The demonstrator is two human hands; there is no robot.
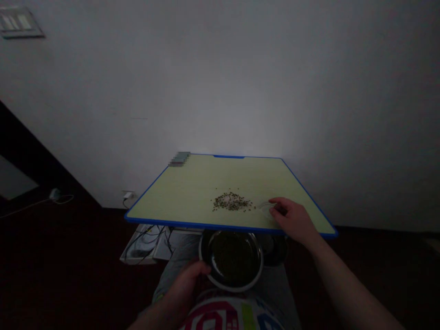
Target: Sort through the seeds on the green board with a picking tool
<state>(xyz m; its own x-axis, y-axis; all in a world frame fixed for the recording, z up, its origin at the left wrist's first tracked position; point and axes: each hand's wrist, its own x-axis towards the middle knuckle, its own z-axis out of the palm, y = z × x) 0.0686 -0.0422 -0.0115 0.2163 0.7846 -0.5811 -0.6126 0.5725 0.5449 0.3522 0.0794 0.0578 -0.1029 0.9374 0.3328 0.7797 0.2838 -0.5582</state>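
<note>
On the pale yellow board of a low table lies a loose pile of small dark beans or seeds mixed with whitish grains. Just right of the pile, my right hand has its thumb and fingers curled on a clear, see-through dish-like piece; its exact kind is too faint to make out. My left hand grips the left rim of a metal bowl held over my lap, below the table's near edge. Dark green-brown contents fill the bottom of the bowl.
The tabletop has a blue rim and stands against a grey wall. A blurred-out greyish object lies at its far left corner. Beneath the table, a white box holds cables. A white plug sits in the wall.
</note>
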